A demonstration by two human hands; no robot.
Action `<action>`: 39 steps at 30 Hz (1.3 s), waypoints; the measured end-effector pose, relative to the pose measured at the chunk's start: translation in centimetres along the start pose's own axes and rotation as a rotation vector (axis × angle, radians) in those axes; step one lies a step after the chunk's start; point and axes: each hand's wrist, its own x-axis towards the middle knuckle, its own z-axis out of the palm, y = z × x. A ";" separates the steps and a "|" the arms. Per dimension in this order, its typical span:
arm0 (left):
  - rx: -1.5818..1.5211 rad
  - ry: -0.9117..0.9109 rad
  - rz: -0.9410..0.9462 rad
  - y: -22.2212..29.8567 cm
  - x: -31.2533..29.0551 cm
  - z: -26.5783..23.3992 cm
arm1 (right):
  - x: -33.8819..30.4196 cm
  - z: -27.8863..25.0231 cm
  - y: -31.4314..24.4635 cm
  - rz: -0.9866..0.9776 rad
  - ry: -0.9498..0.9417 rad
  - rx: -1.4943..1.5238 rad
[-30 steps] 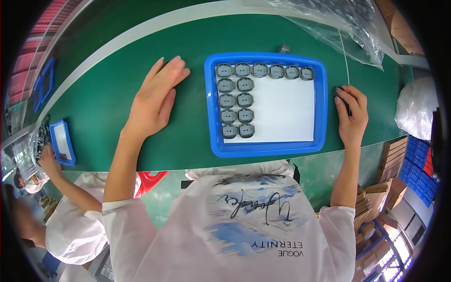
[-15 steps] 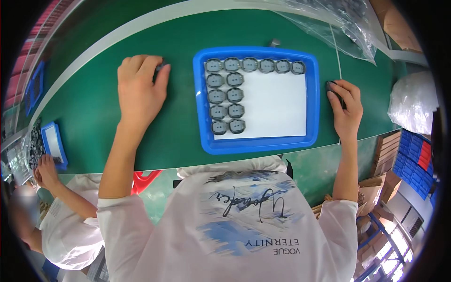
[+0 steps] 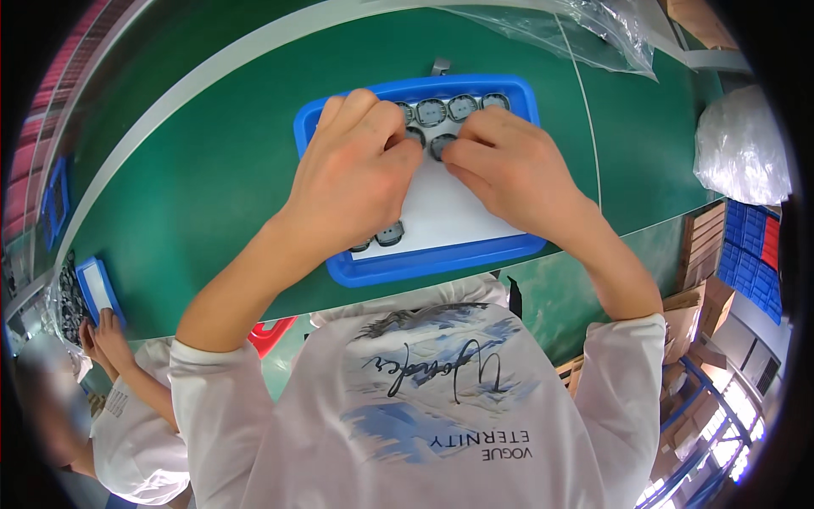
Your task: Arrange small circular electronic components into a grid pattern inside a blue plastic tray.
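Observation:
Both my hands are over a blue tray (image 3: pixel 441 254) lined with a white sheet (image 3: pixel 458 208). My left hand (image 3: pixel 360 161) is closed, thumb and fingers pinching a dark grey oval plastic part (image 3: pixel 415 136). My right hand (image 3: pixel 509 165) pinches a similar dark grey plastic part (image 3: pixel 441 147) beside it, just below the top row. More grey oval parts (image 3: pixel 431 112) line the far side of the tray. Below my left hand, another grey part (image 3: pixel 390 233) shows near the front left corner; the parts between are hidden by that hand.
A metal clip (image 3: pixel 440 66) sits behind the tray on the green table (image 3: pixel 212 170). Clear plastic sheeting (image 3: pixel 602 34) lies at the far right, a plastic-wrapped bundle (image 3: pixel 739 144) at the right edge. At the left, a co-worker's hands (image 3: pixel 106 339) are beside a small blue tray (image 3: pixel 100 288).
My hands have come inward from either side of the tray to over it, each bringing a dark part. The tray appears further left and slightly tilted in view.

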 end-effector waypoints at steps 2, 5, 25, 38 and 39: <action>0.008 -0.045 -0.053 0.1 -0.1 0.1 | 0.3 0.6 0.1 -0.034 0.021 -0.009; -0.003 -0.047 -0.072 -0.1 0.0 0.0 | 0.8 0.6 0.4 -0.040 -0.003 -0.043; -0.028 -0.271 -0.323 -5.7 10.6 2.3 | 9.3 -3.0 15.3 0.237 0.303 -0.203; -0.113 -0.426 -0.456 -7.7 10.3 2.0 | 4.4 -4.0 11.3 0.438 0.311 -0.002; -0.114 -0.423 -0.461 -8.0 9.9 1.9 | 3.2 -4.3 11.0 0.356 0.356 -0.081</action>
